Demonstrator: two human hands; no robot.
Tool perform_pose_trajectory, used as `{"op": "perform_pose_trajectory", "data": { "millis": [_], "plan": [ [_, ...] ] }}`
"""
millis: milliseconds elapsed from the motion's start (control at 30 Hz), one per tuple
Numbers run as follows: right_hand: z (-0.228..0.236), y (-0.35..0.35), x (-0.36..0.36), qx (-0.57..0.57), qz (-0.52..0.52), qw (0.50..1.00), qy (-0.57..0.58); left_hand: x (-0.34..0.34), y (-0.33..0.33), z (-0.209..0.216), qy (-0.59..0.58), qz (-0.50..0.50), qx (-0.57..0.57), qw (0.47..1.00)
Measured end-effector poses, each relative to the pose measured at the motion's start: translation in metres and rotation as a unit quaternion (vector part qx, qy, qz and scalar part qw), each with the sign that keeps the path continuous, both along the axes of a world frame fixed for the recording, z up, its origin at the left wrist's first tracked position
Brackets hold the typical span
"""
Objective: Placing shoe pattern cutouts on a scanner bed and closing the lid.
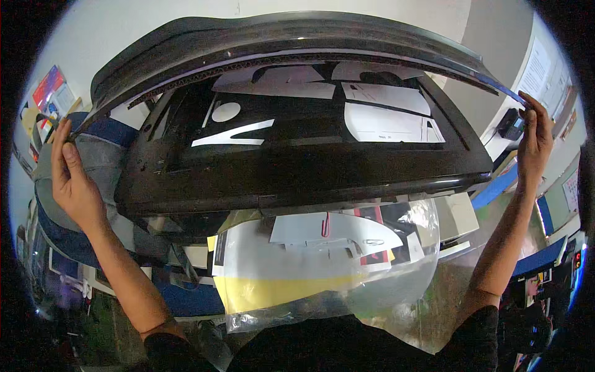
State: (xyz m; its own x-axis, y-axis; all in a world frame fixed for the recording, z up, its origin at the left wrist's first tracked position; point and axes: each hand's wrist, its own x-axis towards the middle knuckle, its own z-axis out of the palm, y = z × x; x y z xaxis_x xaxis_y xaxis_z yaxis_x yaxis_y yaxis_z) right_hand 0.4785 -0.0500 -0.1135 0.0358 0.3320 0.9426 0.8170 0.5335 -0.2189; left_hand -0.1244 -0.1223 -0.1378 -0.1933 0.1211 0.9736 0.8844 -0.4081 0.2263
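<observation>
My left fingers (60, 150) and right fingers (541, 118) pinch the black lid (291, 36) — keep both sides level, lest the paper pieces (393, 124) shift.

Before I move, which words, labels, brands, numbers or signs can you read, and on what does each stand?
None legible enough to quote.
Large white paper piece on the scanner glass: print too small to read.
White posted sheet, upper right: lines too blurred.
Red-and-white sheet, far left: too blurred.
</observation>
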Motion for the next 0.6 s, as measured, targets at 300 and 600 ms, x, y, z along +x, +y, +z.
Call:
{"op": "perform_pose_trajectory", "data": {
  "millis": [300, 600],
  "plan": [
    [-0.005, -0.005, 0.001, -0.011, -0.012, 1.0, -0.012, 0.008, -0.002, -0.005, -0.021, -0.01, -0.001, 1.0],
    [-0.011, -0.003, -0.002, -0.007, -0.001, 1.0, 0.0, 0.009, 0.0, -0.013, -0.07, -0.056, -0.001, 0.996]
  ]
}}
